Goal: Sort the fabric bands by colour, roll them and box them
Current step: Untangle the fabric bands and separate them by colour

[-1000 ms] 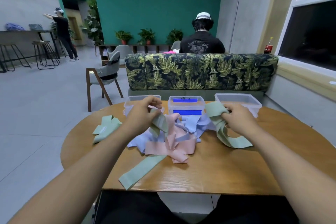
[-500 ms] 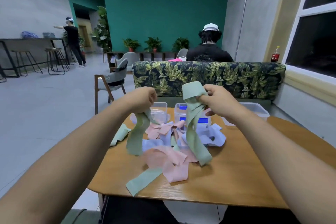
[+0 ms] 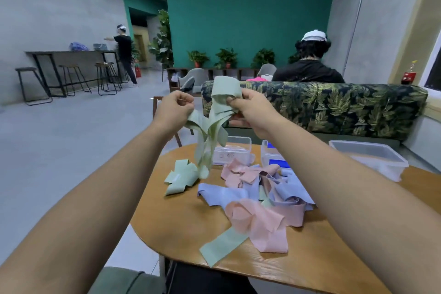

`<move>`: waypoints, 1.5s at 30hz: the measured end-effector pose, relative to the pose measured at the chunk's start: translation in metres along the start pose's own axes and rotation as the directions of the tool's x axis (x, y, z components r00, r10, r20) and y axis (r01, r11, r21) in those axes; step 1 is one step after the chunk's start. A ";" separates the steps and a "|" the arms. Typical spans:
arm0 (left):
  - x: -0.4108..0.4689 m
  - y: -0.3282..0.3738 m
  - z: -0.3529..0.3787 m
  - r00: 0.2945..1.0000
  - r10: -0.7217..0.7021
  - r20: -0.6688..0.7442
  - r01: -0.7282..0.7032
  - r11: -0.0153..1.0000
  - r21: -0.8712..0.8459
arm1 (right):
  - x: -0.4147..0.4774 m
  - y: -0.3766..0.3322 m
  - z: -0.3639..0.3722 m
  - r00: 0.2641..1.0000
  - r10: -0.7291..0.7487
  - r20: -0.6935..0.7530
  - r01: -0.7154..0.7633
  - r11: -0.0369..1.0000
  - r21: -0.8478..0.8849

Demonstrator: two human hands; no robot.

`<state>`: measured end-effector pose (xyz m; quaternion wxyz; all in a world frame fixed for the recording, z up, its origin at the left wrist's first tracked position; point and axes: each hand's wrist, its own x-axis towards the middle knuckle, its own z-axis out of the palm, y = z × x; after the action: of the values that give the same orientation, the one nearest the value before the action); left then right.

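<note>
High above the table, my left hand (image 3: pixel 174 108) and my right hand (image 3: pixel 250 108) both pinch green fabric bands (image 3: pixel 212 126), which hang down in loops toward the tabletop. Under them a small heap of green bands (image 3: pixel 181 178) lies at the table's left edge. A tangle of pink bands (image 3: pixel 260 224) and blue bands (image 3: pixel 222 196) covers the middle of the wooden table (image 3: pixel 181 229). One more green band (image 3: pixel 222 247) sticks out from under the pink ones toward me. Three clear plastic boxes stand at the far edge: left box (image 3: pixel 235 150), middle box (image 3: pixel 268 155), right box (image 3: pixel 372 159).
A leaf-patterned sofa back (image 3: pixel 334 105) rises right behind the table, with a seated person (image 3: pixel 309 67) beyond it. A wooden chair (image 3: pixel 157 107) stands to the far left of the table. Another person (image 3: pixel 124 52) stands at a bar counter with stools.
Both hands rose from the pile with green bands and drew closer together; the bands now hang over the green heap at the left. The view tilted and shifted left.
</note>
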<state>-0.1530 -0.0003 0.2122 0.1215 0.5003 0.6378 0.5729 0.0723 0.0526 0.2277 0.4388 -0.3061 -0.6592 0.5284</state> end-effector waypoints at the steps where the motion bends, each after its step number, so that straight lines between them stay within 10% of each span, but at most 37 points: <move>1: 0.007 -0.009 -0.005 0.999 -0.030 -0.044 0.028 0.999 -0.040 | 0.011 0.004 0.012 1.000 0.010 0.002 -0.010 1.000 0.022; 10: 0.003 -0.147 -0.019 0.926 -0.273 -0.260 0.262 0.962 -0.077 | 0.062 0.127 0.106 0.972 0.205 0.114 -0.217 0.971 0.103; 13: -0.028 -0.198 -0.017 0.912 -0.353 -0.210 0.359 0.933 -0.011 | 0.057 0.187 0.126 0.964 0.215 0.159 -0.164 0.945 -0.282; 18: -0.067 -0.242 -0.021 0.919 -0.363 -0.156 0.376 0.924 0.068 | 0.051 0.235 0.137 0.919 0.203 0.337 0.156 0.597 -0.787; 34: -0.112 -0.225 -0.028 0.942 -0.259 -0.212 0.246 0.966 -0.084 | 0.017 0.170 0.085 0.929 0.115 0.352 0.178 0.694 -0.697; 39: -0.154 -0.207 -0.017 0.996 0.050 -0.076 -0.035 0.981 0.191 | -0.043 0.143 0.047 0.940 0.102 0.325 0.165 0.698 -0.697; 45: -0.201 -0.171 0.034 0.894 0.305 0.330 -0.398 0.879 0.265 | -0.126 0.150 -0.001 0.963 0.077 0.258 0.162 0.599 -0.784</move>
<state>-0.1193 -0.1092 -0.0281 0.0186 0.6970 0.5974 0.3962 0.1179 -0.0183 0.0503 0.1755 -0.3804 -0.8851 0.2029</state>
